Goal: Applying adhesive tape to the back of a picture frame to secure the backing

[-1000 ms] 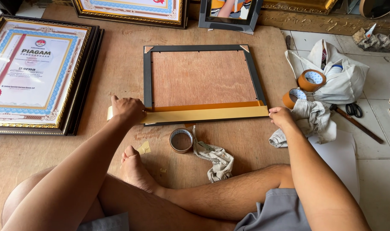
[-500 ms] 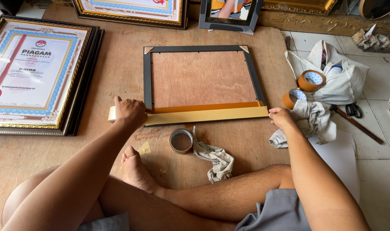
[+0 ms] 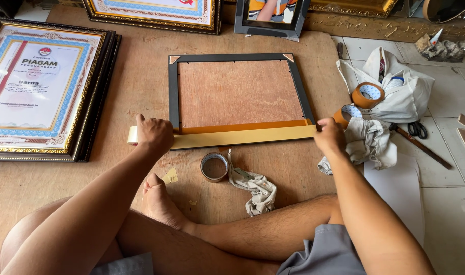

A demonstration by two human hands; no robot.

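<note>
We sit on the floor with a strip of brown tape (image 3: 242, 136) stretched taut along the near edge of a black picture frame (image 3: 174, 91), which lies face down on the plywood board (image 3: 140, 76) with its reddish backing panel (image 3: 240, 91) up. Our left hand (image 3: 153, 133) closes over the tape roll (image 3: 133, 135) at the strip's left end, just past the frame's near left corner, fingers curled around it. Our right hand (image 3: 330, 136) pinches the strip's free end at the frame's near right corner. Near us, between strip and legs, lie a small round tin (image 3: 214, 166) and a crumpled grey rag (image 3: 255, 186), touching each other. To the right, two more rolls of tape (image 3: 367, 95) rest against a white cloth bag (image 3: 410, 94), with scissors (image 3: 418, 129) just beside it. To the left, framed certificates (image 3: 38, 86) are stacked.
</note>
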